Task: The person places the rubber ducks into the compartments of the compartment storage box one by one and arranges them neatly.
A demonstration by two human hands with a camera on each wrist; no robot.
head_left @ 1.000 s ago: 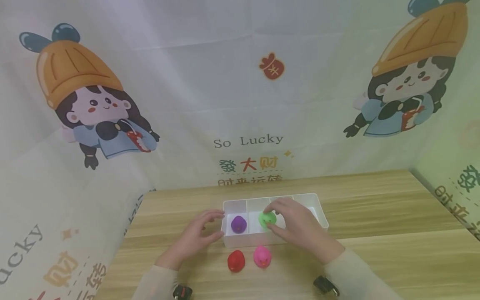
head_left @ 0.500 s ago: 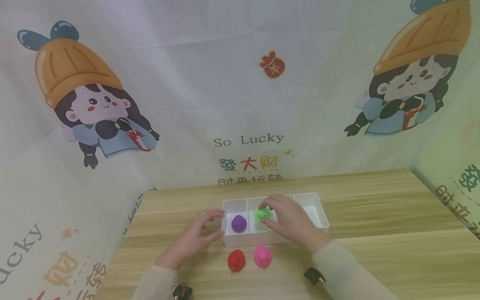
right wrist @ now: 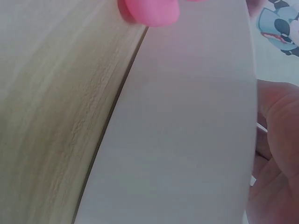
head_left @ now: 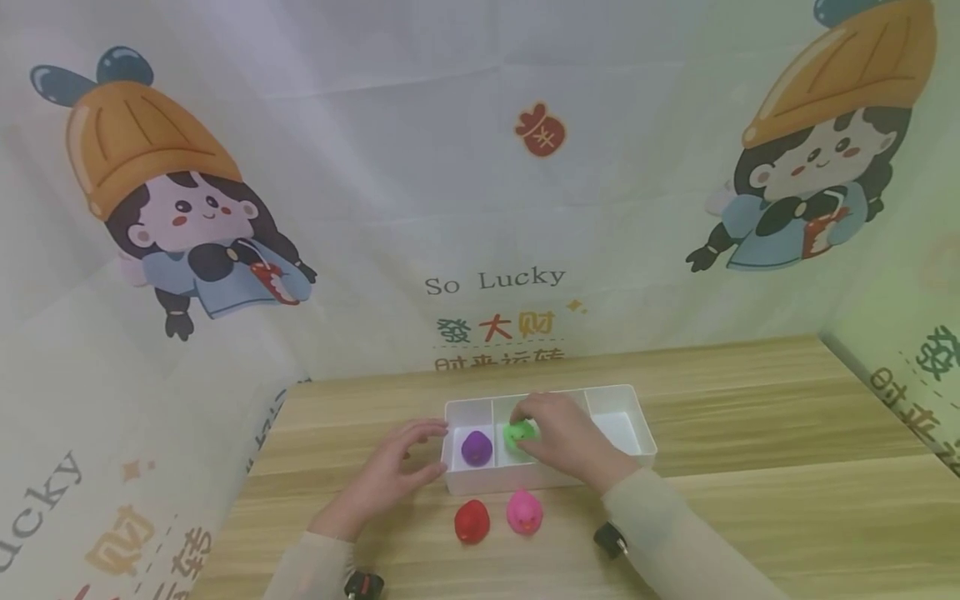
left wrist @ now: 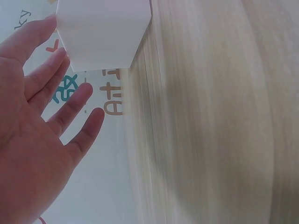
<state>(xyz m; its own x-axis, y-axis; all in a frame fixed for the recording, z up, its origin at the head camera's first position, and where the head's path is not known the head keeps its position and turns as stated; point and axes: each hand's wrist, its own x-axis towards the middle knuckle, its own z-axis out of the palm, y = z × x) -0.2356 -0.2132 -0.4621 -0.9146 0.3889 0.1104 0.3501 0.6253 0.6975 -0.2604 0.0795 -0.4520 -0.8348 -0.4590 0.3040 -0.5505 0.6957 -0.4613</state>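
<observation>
A white divided box (head_left: 510, 478) stands on the wooden table. In its leftmost compartment sits a purple rubber duck (head_left: 476, 448). My right hand (head_left: 566, 433) reaches into the second compartment and pinches a green rubber duck (head_left: 517, 435) between thumb and fingers. The right wrist view shows that hand partly hidden behind the box's long wall (right wrist: 177, 126). At the box's left end, my left hand (head_left: 390, 467) touches the wall with spread, relaxed fingers (left wrist: 77, 100). A red rubber duck (head_left: 472, 522) and a pink rubber duck (head_left: 524, 512) sit in front of the box.
The box's rightmost compartment (head_left: 621, 432) shows its bare floor. Behind the wooden table (head_left: 750, 417) hangs a printed cloth (head_left: 390, 167), which also runs along both sides. Each wrist wears a small black device (head_left: 365, 585).
My right hand has moved left with the green duck, from near the second compartment's right side toward its left part, and slightly lower. The left hand stays at the box's end.
</observation>
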